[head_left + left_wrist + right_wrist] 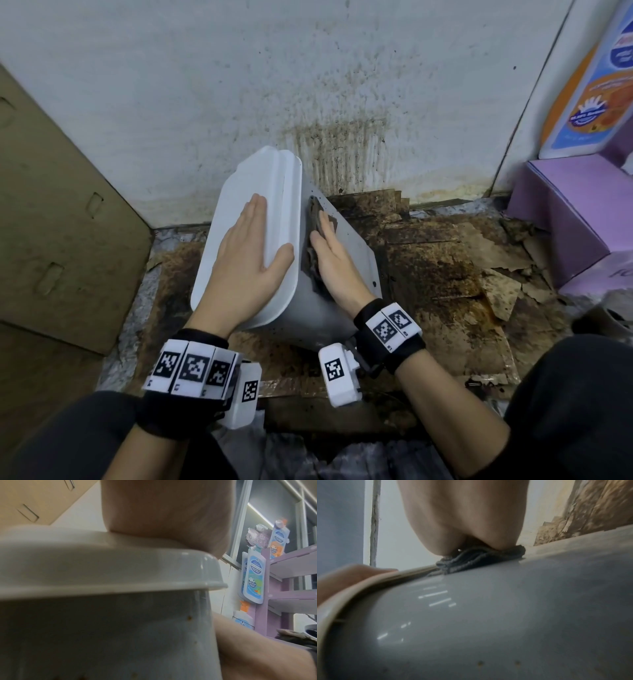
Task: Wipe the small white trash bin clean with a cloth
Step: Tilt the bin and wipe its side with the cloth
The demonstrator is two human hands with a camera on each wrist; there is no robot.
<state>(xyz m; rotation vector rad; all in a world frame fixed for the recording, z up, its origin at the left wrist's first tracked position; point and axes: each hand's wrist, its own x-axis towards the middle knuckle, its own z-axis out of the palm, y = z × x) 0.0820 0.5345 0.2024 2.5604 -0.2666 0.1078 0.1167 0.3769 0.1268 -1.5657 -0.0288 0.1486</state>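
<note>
The small white trash bin stands tilted on the stained floor, lid on, near the wall. My left hand lies flat on the lid with straight fingers, thumb at the lid's right edge. My right hand presses a dark grey cloth flat against the bin's right side wall. The cloth bunches under that palm in the right wrist view. The left wrist view shows the lid's rim with my palm on top, and brown specks on the bin wall.
Soiled, torn cardboard covers the floor right of the bin. The wall behind carries brown stains. A cardboard sheet leans at the left. A purple display stand stands at the right. My knees fill the lower corners.
</note>
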